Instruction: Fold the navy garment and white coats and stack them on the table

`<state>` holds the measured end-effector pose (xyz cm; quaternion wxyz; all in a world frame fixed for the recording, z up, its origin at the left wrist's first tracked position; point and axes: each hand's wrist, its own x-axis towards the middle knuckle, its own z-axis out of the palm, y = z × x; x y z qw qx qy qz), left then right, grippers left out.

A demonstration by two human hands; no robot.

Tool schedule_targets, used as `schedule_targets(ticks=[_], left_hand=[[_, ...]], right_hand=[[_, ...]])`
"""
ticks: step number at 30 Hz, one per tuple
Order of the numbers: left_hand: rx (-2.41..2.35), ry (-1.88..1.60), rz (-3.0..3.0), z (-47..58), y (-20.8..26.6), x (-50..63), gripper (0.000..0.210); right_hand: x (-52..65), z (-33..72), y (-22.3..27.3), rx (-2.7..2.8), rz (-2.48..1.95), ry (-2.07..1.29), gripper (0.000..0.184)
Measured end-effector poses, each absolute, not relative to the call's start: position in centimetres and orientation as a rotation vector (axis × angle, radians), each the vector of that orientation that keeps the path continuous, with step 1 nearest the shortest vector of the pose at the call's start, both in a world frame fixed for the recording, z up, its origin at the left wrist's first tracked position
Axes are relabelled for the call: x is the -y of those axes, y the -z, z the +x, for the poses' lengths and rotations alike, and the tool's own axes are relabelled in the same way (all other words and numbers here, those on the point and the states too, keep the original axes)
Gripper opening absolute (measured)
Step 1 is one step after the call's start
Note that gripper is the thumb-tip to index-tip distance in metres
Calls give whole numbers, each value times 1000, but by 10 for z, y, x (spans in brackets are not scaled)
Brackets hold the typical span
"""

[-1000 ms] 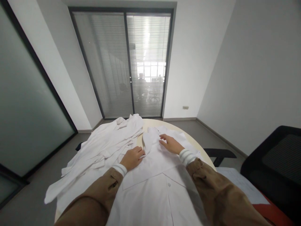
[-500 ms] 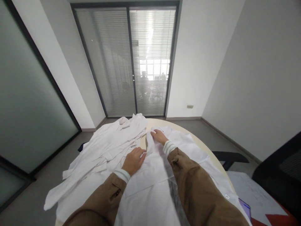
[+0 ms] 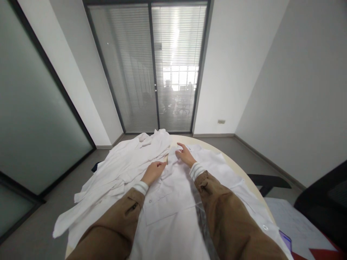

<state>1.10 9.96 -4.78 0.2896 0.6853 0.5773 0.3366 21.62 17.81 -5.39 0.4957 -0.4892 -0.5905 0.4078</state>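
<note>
A white coat [image 3: 173, 220] with a stitched pocket and round buttons lies spread over the table in front of me. My left hand [image 3: 154, 173] is closed at the coat's left edge, thumb and fingers pinching the cloth near the collar end. Just right of it and farther off, my right hand [image 3: 185, 155] rests over the collar area, its index finger stretched out and apart from the thumb. A second white garment [image 3: 130, 162], rumpled, lies to the left, its sleeve hanging over the table's edge.
The round pale table [image 3: 230, 161] shows its rim at the right. Beyond it stand a black chair [image 3: 325, 202] and a chair armrest [image 3: 269, 181]. A purple-edged object [image 3: 286, 240] lies low on the right. Glass doors with blinds [image 3: 141, 72] are at the back.
My left hand has moved slightly away from me with the coat's edge, and a button now shows near its cuff. My right hand's index finger has lifted and spread from the cloth.
</note>
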Motion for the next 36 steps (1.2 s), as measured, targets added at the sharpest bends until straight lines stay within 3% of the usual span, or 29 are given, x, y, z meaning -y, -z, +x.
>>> schedule_targets(ticks=[4,7,12,15,17,21,26,32,36], left_hand=[[-1527,-892,1871,17,44,-103,21],[-1599,-970,1850,12,46,-104,18],[-1761,-1040,1742,3,51,-113,17],[-1798,-968,1715,2,50,-121,23],[-1807,-885,1723,4,47,-126,28],[-1808,-680,1794,12,41,-135,34],[-1837,-553,1885,21,41,-143,25],[-1914,-498,1952,19,45,-150,28],[-1928,-437,1992,18,47,-154,26]], right_hand=[[-183,223,47,1475,-1273,-785,47],[-192,220,39,1496,-1231,-787,34],[-197,205,37,1584,-1127,-841,54],[-191,204,41,1687,-1106,-874,74],[-184,210,42,1687,-1137,-885,77],[-166,236,31,1690,-1199,-978,55],[-128,294,8,1780,-1566,-1145,23],[-65,370,-9,2155,-2064,-1235,40],[-25,398,-11,2230,-2288,-1071,36]])
